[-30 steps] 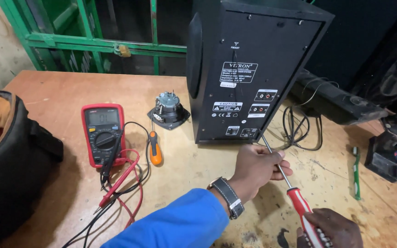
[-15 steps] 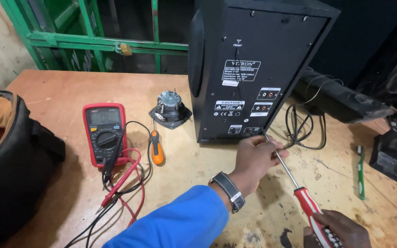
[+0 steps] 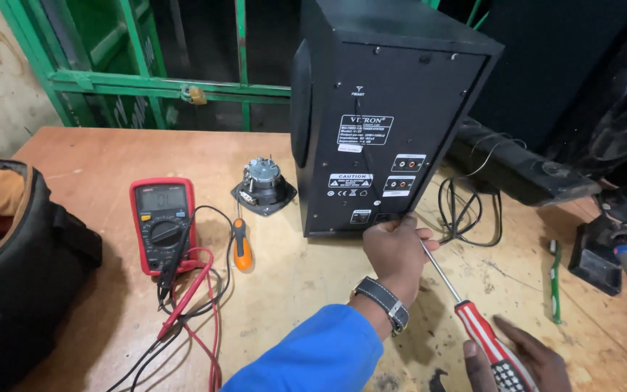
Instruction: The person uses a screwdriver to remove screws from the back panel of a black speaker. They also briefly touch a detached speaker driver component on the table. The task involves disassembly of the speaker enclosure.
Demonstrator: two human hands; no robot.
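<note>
Long screwdriver (image 3: 466, 313) with a red-and-white striped handle, clamped in the right hand (image 3: 520, 359) down at the bottom edge of the view – fingers wrapped around the grip, shaft angled up and left toward the bottom rear corner of the black speaker cabinet (image 3: 382, 109). Left hand (image 3: 395, 250) curled shut around the upper shaft, right at the foot of the back panel, steering the tip; tip itself hidden behind those fingers, so can't tell if it's seated in a screw. Cabinet standing upright on the wooden bench (image 3: 110, 160), back panel facing the camera, so the work spot sits at the far end of the shaft, well up from the handle. Biggest risk, judging by the angle: shaft coming in slanted, not square to the panel, so easy to cam out and chew the screw head or gouge the panel – or jab the guiding fingers. Could also shove the tall box backward with nothing bracing it. Black cable loop (image 3: 466, 214) lying just right of that corner, close enough to snag. Off to the left: red multimeter (image 3: 162, 221) with its leads, a small orange-handled screwdriver (image 3: 241, 247), 1 loose speaker driver (image 3: 263, 185), black bag (image 3: 16, 276).
</note>
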